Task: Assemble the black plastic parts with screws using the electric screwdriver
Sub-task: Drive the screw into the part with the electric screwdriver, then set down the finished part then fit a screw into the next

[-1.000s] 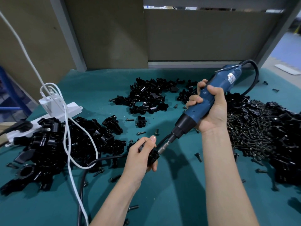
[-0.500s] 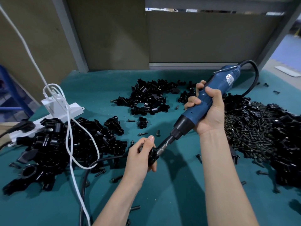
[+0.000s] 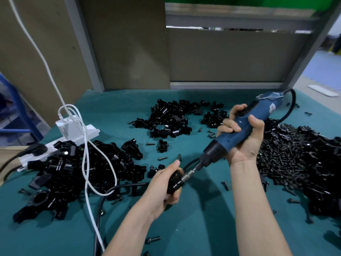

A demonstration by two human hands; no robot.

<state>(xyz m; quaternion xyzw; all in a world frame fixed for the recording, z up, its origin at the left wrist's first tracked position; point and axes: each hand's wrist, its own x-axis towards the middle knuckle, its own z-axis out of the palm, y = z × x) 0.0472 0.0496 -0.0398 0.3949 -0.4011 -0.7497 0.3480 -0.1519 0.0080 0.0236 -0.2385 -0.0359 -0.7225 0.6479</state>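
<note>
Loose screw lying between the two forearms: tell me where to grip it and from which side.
Pinch the screw across its shank, coming straight down from above. It lies flat on the teal mat, apart from other parts, so probably only its top and sides are free.

- Even, moderately bright light falls from overhead; the teal surface [image 3: 203, 233] shows no glare.
- A soft-edged shadow lies on it just below the electric screwdriver [image 3: 238, 133].
- Left of the screwdriver, the heaped black plastic parts [image 3: 70, 169] carry small glossy highlights.
- Far above the screwdriver the top edge is smeared and soft; near the screwdriver, focus is crisp.
- Frame posts [image 3: 89, 52] on either side of the screwdriver slant outward with wide-angle distortion.
</note>
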